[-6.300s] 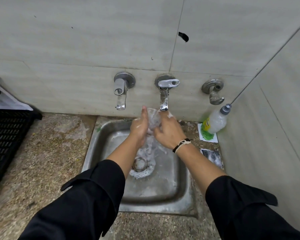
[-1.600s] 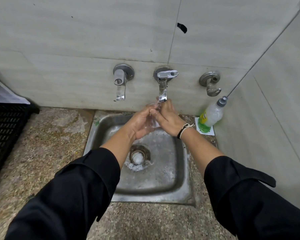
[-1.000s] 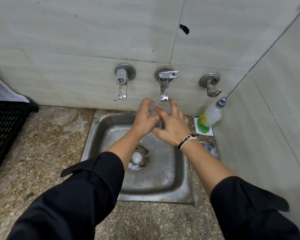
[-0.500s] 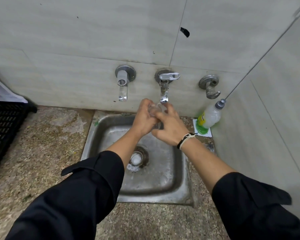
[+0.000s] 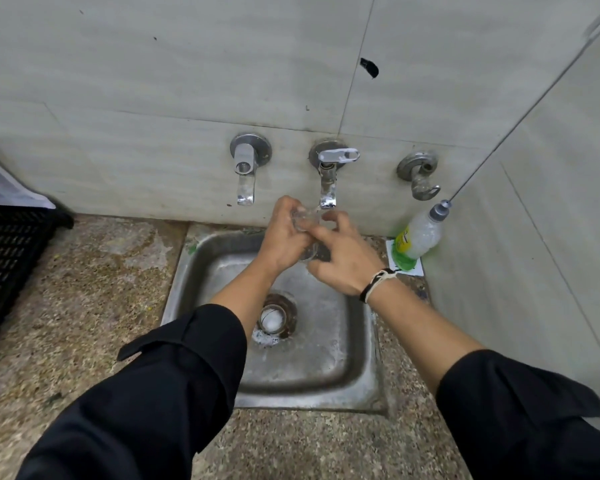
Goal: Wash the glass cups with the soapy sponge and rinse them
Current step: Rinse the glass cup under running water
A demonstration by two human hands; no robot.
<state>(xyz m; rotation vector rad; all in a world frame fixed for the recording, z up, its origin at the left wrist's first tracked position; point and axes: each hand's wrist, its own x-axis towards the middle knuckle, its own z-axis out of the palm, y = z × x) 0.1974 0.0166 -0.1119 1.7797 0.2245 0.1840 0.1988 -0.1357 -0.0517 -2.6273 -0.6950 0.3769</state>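
A clear glass cup (image 5: 303, 220) sits between both hands, just under the spout of the middle tap (image 5: 327, 188), above the steel sink (image 5: 357, 386). My left hand (image 5: 284, 237) grips the cup from the left, fingers curled round it. My right hand (image 5: 343, 258) lies against the cup's right side with its fingers round it. Most of the cup is hidden by the hands. No sponge is in view. Foam lies at the drain (image 5: 274, 320).
A dish soap bottle (image 5: 418, 237) leans in the corner right of the sink. A second tap (image 5: 245, 168) and a wall hook fitting (image 5: 420, 174) flank the middle tap. A black crate (image 5: 7, 258) stands on the speckled stone counter (image 5: 84, 306) at the left.
Earlier the cup was covered in suds with foam running down to the drain; the suds are gone now. Over the last second both hands have stayed on the cup under the tap, shifting slightly.
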